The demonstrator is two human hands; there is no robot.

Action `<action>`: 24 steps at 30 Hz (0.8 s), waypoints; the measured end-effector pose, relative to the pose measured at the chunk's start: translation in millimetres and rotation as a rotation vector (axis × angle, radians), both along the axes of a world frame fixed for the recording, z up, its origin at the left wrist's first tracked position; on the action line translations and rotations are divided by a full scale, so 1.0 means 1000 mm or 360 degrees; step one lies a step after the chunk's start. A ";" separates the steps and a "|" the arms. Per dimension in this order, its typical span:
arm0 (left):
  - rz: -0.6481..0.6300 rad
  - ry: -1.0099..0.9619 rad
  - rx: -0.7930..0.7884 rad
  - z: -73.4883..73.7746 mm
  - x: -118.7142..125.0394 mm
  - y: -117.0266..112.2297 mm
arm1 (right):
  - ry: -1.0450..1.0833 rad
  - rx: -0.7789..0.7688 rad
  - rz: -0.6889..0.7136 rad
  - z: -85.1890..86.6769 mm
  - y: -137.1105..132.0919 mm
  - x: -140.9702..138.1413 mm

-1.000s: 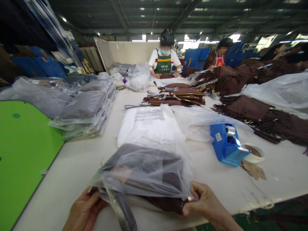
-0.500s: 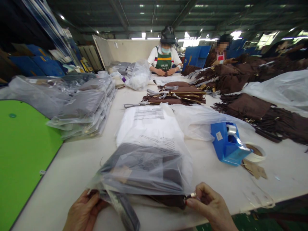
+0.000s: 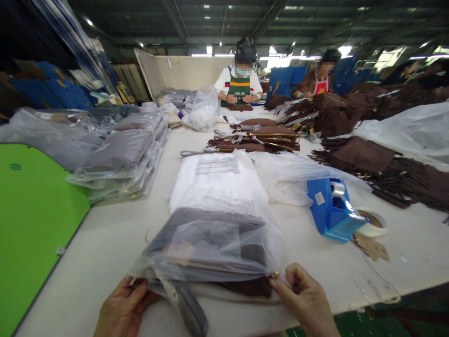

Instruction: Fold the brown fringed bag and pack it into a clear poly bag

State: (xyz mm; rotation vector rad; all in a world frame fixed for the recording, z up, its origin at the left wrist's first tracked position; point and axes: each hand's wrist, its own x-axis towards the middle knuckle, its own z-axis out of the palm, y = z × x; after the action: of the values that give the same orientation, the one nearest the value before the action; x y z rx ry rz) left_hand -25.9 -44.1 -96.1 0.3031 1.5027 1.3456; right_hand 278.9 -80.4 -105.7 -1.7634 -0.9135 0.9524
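— Whereabouts, going by the blue tape dispenser (image 3: 331,210)?
— Left of it, nearer the table (image 3: 105,252) edge: clear plastic bag (image 3: 210,243), thin, glossy and crinkled, around folded dark brown fabric (image 3: 250,286).
— Hands?
— Left hand (image 3: 122,311) curled shut on the bag's open corner. Right hand (image 3: 305,299) pinching a small gold fitting (image 3: 274,275) at the mouth, other fingers loose.
— Step?
— Seemingly tucking the fabric's end inside. Calls for a taut mouth and a gentle push.

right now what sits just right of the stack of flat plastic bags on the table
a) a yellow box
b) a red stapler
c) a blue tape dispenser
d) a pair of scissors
c: a blue tape dispenser stands on the white table, just right of the stack of flat plastic bags.
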 end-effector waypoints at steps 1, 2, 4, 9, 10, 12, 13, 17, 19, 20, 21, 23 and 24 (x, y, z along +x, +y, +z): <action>-0.0002 0.0002 0.0002 0.000 0.000 0.000 | -0.0033 -0.0012 0.0013 0.002 0.001 0.000; -0.0004 0.0004 0.0006 -0.001 -0.001 0.000 | -0.0057 -0.0023 0.0026 0.003 0.002 0.000; -0.0032 -0.0006 0.0025 0.000 -0.001 0.000 | -0.0087 -0.0043 0.0043 0.006 0.004 -0.001; -0.0036 -0.0014 0.0025 0.003 0.002 0.000 | -0.0143 -0.0064 0.0015 0.003 0.006 -0.001; -0.0025 -0.0004 0.0020 0.004 0.003 0.000 | -0.0180 -0.0071 0.0011 0.001 0.006 -0.001; -0.0002 0.0002 0.0013 0.006 0.004 0.001 | -0.0259 -0.0083 0.0000 -0.002 0.006 -0.002; 0.0007 0.0000 0.0010 0.006 0.005 0.001 | -0.0291 -0.0085 -0.0011 -0.003 0.006 -0.003; -0.0042 -0.0030 0.0029 0.003 0.003 0.001 | -0.0407 -0.0051 -0.0090 -0.005 0.005 -0.009; -0.0068 -0.0024 0.0052 0.000 0.001 0.000 | -0.0444 -0.0036 -0.0092 -0.005 0.003 -0.010; -0.0076 -0.0019 0.0058 -0.001 0.000 -0.001 | -0.0441 -0.0021 -0.0080 -0.004 0.001 -0.009; -0.0080 -0.0017 0.0059 -0.001 0.000 -0.001 | -0.0418 0.0001 -0.0054 -0.003 -0.002 -0.008; -0.0089 -0.0029 0.0064 -0.001 0.000 -0.001 | -0.0351 0.0050 0.0033 -0.001 -0.009 -0.007; -0.0088 -0.0034 0.0070 -0.001 0.001 -0.001 | -0.0332 0.0069 0.0082 -0.001 -0.013 -0.006</action>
State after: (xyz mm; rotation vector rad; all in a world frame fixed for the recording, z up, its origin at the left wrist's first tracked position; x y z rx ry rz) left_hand -25.4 -45.4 -96.7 0.3545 1.4387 1.3355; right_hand 272.4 -93.4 -106.6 -1.8337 -1.1082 0.7851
